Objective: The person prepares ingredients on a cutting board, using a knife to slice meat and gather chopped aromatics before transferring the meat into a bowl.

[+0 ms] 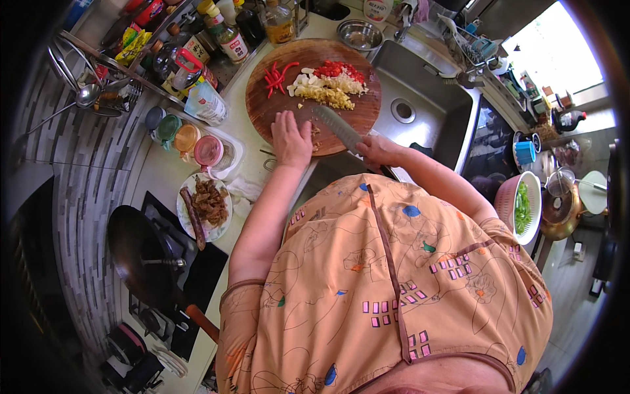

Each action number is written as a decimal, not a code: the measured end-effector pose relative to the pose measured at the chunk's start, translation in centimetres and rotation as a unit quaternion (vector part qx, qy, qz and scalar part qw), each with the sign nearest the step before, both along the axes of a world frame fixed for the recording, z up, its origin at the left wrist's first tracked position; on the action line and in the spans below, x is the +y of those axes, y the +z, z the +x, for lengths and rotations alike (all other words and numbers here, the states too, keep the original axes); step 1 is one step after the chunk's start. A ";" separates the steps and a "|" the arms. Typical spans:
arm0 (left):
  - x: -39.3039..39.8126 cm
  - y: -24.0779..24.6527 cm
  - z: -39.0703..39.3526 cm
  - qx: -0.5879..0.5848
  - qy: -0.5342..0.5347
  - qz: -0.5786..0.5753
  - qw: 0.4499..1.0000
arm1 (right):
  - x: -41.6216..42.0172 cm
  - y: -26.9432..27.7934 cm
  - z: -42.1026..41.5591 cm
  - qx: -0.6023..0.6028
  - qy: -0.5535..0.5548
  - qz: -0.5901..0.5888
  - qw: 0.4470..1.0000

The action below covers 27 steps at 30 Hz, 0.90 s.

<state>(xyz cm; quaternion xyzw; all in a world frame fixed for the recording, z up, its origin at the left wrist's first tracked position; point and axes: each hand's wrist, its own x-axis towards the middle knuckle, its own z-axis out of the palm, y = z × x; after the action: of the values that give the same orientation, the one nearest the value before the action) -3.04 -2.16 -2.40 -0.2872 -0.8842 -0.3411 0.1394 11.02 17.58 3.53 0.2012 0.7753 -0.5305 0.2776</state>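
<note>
My left hand (293, 140) rests palm down at the near edge of the round wooden cutting board (266, 106), its fingers stretched out and holding nothing that I can see. Close to its thumb lie a few brown crumbs (316, 147). In my right hand (381, 151) is the handle of a kitchen knife (339, 125), its broad blade slanting across the board's near right part. Farther up the board are whole red chilies (276, 79), white garlic cloves (304, 81), chopped red chili (339, 70), a pale minced heap (349, 84) and a yellowish minced heap (330, 97).
A steel sink (438, 93) adjoins the board's right, with a metal bowl (359, 35) behind. Left are lidded seasoning jars (208, 151), a plate (226, 224) of brown food and a wok (138, 251). Bottles (231, 42) line the back; a colander (503, 207) holds green pieces.
</note>
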 end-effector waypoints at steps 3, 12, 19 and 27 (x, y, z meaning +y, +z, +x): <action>1.2 0.2 1.5 0.018 -0.027 -0.029 0.999 | -0.9 0.1 -0.3 0.018 0.038 0.052 0.998; 3.7 0.9 2.3 0.006 -0.039 -0.038 0.999 | -1.3 -0.8 -0.8 -0.029 0.027 0.060 0.997; 3.7 1.2 2.4 0.008 -0.035 -0.043 0.998 | -4.2 -0.8 -0.9 -0.026 0.061 0.090 0.994; 3.6 1.1 2.3 0.004 -0.036 -0.020 0.999 | -6.9 -1.6 -1.4 0.008 0.036 0.075 0.996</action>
<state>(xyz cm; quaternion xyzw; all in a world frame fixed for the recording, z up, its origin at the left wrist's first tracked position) -0.69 1.47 -1.31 -0.3231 -0.8792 -0.3272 0.1243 9.57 10.73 1.94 0.1888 0.8220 -0.4619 0.2744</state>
